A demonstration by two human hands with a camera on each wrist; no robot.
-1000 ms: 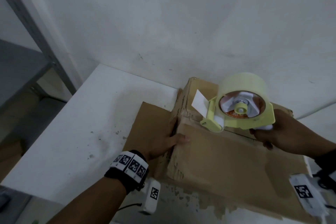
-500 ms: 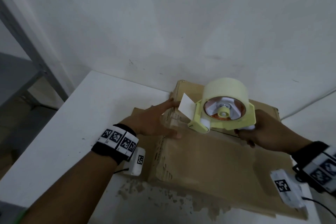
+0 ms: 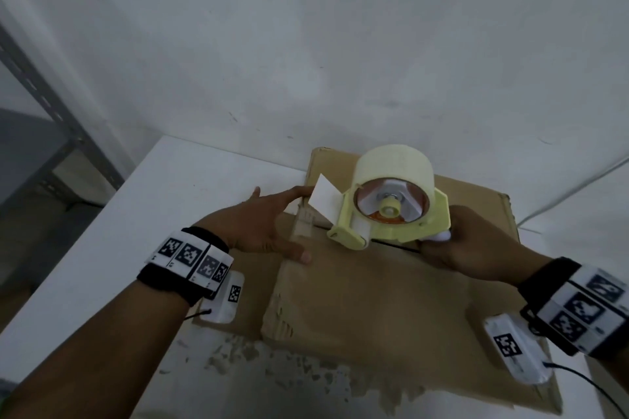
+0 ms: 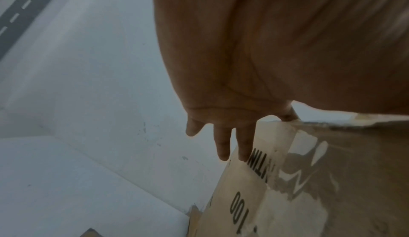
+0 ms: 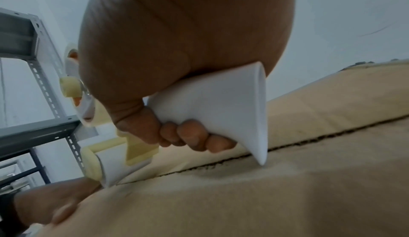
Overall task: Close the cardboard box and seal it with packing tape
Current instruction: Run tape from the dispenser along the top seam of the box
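The brown cardboard box [image 3: 374, 299] stands on the white table [image 3: 170, 214] with its top flaps down and a dark seam [image 3: 394, 245] between them. My right hand [image 3: 466, 245] grips the white handle [image 5: 221, 100] of the yellow tape dispenser [image 3: 391, 211]. The dispenser's front roller sits at the seam's left end, and a loose tape tab [image 3: 321, 197] sticks up from it. My left hand [image 3: 262, 224] lies flat over the box's left top edge. Its fingers [image 4: 223, 144] are straight along the printed side [image 4: 243, 205] and its thumb rests on the top.
A flat cardboard piece [image 3: 252, 282] lies under the box on the left. The white wall is close behind the box. A grey metal shelf frame [image 3: 51, 105] stands at the left, and a thin cable [image 3: 578, 180] runs along the wall at right. The table's front surface [image 3: 272, 367] is chipped.
My left hand has slid from the near left side of the box to farther along its left top edge. The dispenser has stayed at the seam's left end.
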